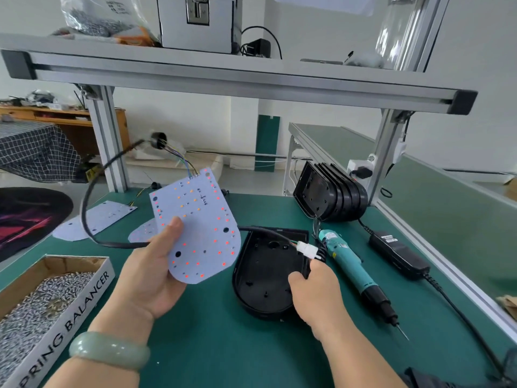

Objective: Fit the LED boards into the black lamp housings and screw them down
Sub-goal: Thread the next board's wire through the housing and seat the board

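Our left hand (148, 275) grips the LED board (201, 225), thumb on its face, raised above the desk (223, 345), just up and left of the black housing (265, 275); our right hand (316, 292), the nearer one, curls its fingers (317, 266) over the housing's right rim, perhaps pinching the cable too; both pieces lie rounded end near, straight end far; the board is pale, dotted with red and amber LEDs.

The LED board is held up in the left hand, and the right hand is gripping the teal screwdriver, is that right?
Not quite. The head view shows the right hand gripping the edge of the black housing, not the teal screwdriver, which lies untouched on the mat beside it. The LED board is indeed held up in the left hand.
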{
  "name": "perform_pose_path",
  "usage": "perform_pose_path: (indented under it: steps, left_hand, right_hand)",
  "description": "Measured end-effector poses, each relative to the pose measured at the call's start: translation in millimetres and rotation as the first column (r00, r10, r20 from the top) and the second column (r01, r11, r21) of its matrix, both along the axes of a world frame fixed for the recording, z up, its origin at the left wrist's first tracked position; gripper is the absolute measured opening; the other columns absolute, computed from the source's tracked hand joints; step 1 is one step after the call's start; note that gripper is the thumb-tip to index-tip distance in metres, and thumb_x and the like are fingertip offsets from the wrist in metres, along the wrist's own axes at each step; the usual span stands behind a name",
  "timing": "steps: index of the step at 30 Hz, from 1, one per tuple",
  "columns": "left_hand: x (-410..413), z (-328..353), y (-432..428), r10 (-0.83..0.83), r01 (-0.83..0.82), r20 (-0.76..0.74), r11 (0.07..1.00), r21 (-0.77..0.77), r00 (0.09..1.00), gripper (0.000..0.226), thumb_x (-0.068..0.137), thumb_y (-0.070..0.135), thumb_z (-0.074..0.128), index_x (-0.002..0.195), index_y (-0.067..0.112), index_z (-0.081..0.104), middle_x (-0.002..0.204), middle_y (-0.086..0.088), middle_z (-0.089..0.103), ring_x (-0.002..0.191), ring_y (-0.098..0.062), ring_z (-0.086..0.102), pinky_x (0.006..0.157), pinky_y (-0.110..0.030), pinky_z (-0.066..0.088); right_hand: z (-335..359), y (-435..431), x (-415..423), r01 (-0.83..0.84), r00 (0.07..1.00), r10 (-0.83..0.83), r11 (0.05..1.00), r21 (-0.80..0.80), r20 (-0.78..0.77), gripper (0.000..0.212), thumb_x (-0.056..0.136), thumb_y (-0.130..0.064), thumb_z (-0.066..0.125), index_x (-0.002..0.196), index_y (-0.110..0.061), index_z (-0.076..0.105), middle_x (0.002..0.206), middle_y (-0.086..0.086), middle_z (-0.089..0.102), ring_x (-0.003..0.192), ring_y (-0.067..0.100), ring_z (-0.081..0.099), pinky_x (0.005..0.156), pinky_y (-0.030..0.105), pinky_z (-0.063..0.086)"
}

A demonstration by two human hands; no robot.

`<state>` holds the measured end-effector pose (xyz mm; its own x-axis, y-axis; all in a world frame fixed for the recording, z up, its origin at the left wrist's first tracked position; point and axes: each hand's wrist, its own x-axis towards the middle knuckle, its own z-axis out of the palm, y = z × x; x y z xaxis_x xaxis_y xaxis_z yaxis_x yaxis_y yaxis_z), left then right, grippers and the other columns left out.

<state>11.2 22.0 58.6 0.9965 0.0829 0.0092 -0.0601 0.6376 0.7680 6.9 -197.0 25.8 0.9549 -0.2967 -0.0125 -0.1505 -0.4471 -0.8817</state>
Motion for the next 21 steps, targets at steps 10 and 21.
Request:
perform_pose_path:
  steps: [10, 21]
  left_hand:
    - [4, -5, 5, 0.143, -0.151, 0.103, 0.986, 0.076, 0.984, 0.03, 0.077, 0.034, 0.059, 0.099, 0.019, 0.074, 0.106, 0.002, 0.073, 0.091, -0.012, 0.071, 0.065, -0.03, 0.059]
    - [-4, 2, 3, 0.097, -0.149, 0.215, 0.96, 0.238, 0.972, 0.026, 0.081, 0.032, 0.054, 0.086, 0.028, 0.079, 0.097, 0.004, 0.075, 0.088, -0.012, 0.072, 0.066, -0.026, 0.058]
  right_hand:
    - [-3, -14, 1, 0.072, 0.98, -0.085, 0.994, 0.082, 0.178, 0.018, 0.085, -0.011, 0.052, 0.091, -0.022, 0.064, 0.065, -0.009, 0.058, 0.05, 0.003, 0.047, 0.049, 0.016, 0.037]
    - [3, -11, -7, -0.005, 0.973, 0.005, 1.0, -0.001, 0.229, 0.027, 0.086, -0.014, 0.052, 0.108, -0.024, 0.063, 0.078, -0.012, 0.065, 0.064, 0.001, 0.054, 0.062, 0.018, 0.042]
